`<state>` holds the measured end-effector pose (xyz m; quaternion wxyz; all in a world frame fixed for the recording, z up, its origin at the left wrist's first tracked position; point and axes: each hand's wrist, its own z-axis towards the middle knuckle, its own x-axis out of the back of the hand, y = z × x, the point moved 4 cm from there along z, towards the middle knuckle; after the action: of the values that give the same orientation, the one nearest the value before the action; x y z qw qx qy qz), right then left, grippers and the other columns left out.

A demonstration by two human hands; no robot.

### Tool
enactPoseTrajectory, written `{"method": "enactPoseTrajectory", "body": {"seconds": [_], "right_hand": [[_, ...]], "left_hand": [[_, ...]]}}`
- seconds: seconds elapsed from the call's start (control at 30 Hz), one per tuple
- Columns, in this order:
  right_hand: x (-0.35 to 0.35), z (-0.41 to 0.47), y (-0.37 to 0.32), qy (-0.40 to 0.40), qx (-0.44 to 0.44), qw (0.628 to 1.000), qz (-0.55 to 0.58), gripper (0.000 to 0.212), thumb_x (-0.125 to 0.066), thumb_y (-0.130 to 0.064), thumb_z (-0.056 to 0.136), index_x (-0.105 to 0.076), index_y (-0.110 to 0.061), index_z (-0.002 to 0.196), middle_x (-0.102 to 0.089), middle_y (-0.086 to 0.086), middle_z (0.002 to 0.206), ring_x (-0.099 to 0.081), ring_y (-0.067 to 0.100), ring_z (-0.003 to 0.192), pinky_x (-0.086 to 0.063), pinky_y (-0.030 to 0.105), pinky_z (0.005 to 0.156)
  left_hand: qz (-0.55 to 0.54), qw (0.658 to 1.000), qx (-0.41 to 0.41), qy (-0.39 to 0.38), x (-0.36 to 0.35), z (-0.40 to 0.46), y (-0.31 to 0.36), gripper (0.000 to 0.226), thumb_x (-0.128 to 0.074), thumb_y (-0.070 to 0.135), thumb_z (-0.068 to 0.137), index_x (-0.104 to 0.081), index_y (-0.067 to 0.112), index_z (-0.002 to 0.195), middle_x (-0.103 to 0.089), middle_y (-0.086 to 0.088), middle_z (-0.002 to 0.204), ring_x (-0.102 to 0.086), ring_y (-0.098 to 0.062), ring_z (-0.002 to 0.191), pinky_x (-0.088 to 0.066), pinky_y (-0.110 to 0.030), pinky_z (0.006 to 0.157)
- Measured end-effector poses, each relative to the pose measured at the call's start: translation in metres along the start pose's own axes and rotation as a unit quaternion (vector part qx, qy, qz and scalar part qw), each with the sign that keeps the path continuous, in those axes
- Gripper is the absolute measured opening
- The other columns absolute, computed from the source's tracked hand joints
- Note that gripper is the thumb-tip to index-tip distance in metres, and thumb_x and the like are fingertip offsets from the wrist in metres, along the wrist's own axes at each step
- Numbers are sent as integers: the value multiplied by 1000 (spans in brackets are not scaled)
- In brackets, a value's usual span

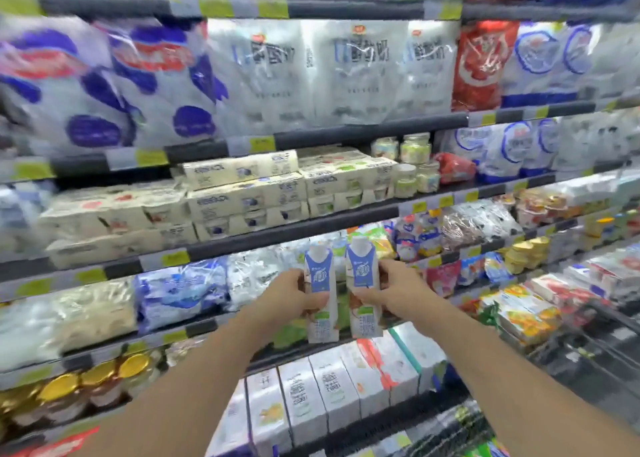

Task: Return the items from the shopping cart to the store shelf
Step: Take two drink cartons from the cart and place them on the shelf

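I hold two slim blue-and-white drink cartons with white caps upright, side by side, in front of the chilled store shelf (pixel 311 229). My left hand (pixel 289 292) grips the left carton (pixel 321 293) around its middle. My right hand (pixel 391 288) grips the right carton (pixel 363 290) the same way. The cartons almost touch each other. Both are raised to the level of the shelf row holding bagged dairy. The lower halves of the cartons show green and brown print. The shopping cart (pixel 588 349) shows as dark wire bars at the right edge.
Shelves rise in several tiers: large white-and-blue bags at the top, cream multipack boxes (pixel 242 193) and small jars (pixel 414 165) in the middle, white upright cartons (pixel 332 387) below my hands, gold-lidded jars (pixel 65 394) at the lower left. Colourful packs (pixel 526 314) lie at the right.
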<state>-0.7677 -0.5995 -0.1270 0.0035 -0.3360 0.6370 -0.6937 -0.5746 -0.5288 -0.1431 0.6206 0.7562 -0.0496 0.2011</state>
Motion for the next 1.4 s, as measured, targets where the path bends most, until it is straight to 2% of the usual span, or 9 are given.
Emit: {"method": "enactPoseTrajectory", "body": {"seconds": [0.17,0.4,0.67,0.77,0.87,0.97,1.1,1.27,1.4], "right_hand": [[-128,22,-120,-75,120,989,-53,33,-82,-35,78,-70,-20,105,-73,-2,101,-68,18,94,-56,42,86],[-303,41,-235,-134,154,979,-22,21,-87,-25,72,-73,-23,87,-76,-7,80,-73,11,79,-60,40,83],[-443,80,-306,-118,140,983,-28,29,-87,-11,72,-68,-17,93,-72,-9,77,-67,6,68,-60,33,78],[-471,99,-322,-100,135,984,-52,42,-89,-15,70,-65,-15,105,-67,-10,82,-60,3,70,-54,28,72],[-486,120,-335,-68,154,983,-66,42,-89,-20,68,-67,-14,103,-72,-2,93,-66,13,83,-55,28,72],[-495,134,-348,-50,173,980,-83,35,-87,-27,71,-64,-19,96,-68,-7,88,-62,8,76,-41,17,54],[-504,151,-359,-56,181,978,-93,31,-86,-24,74,-58,-20,90,-61,-11,78,-55,0,67,-36,16,50],[-519,171,-367,-60,202,970,-118,32,-87,-22,66,-64,-16,88,-71,-1,85,-67,13,76,-52,26,57],[-528,185,-367,-51,214,964,-149,32,-84,-22,66,-61,-14,87,-67,2,85,-65,15,76,-53,30,58]], "left_hand": [[-39,992,-5,124,150,-69,-28,34,-79,16,78,-64,13,109,-73,-5,100,-71,-23,88,-59,-41,83],[0,973,-5,232,346,-149,-77,28,-75,15,83,-62,10,107,-69,-10,98,-66,-13,77,-56,-24,66],[55,948,12,312,502,-148,-133,35,-78,18,80,-56,4,103,-66,-22,100,-66,-32,80,-56,-34,67],[72,935,4,346,535,-132,-141,31,-80,18,77,-55,7,91,-64,-15,83,-58,-20,67,-54,-35,63],[68,930,3,362,558,-114,-145,28,-81,16,75,-54,16,85,-67,-6,85,-64,-21,74,-58,-41,69],[89,928,10,362,571,-95,-146,27,-80,13,77,-54,19,84,-66,1,82,-63,-19,77,-52,-33,66],[135,920,19,367,575,-76,-147,29,-80,13,76,-59,18,94,-66,5,89,-63,-16,87,-45,-27,71],[189,903,39,383,579,-61,-149,32,-80,19,74,-61,20,100,-69,3,95,-65,-17,90,-54,-35,79],[212,889,42,404,580,-58,-148,25,-76,14,77,-58,21,91,-65,4,87,-61,-16,84,-44,-27,73]]}}
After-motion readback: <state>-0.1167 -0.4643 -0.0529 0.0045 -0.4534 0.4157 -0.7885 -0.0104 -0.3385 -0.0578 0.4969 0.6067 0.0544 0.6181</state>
